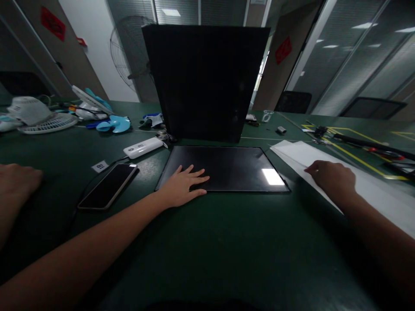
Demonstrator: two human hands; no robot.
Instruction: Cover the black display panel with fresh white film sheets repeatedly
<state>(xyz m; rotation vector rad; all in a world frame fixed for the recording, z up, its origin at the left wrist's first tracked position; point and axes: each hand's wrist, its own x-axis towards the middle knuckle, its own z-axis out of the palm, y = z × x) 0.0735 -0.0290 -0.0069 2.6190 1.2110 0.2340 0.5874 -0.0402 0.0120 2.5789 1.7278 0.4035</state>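
Panel [233,168] between phone [108,188] and sheet [378,194]

A green table [207,255] is spreading across the foreground, with dark-backed chairs [294,102] standing along its far right side. Beyond it, a white wall [89,47] is rising beside a brown panel [73,65] on the left, while another brown panel [275,82] is standing right of center, each bearing a red diamond-shaped decoration [52,23]. Glass partitions [359,60] with slatted blinds are lining the back and right, and rectangular ceiling lights [365,26] are gleaming in the panes, the room otherwise looking dim.
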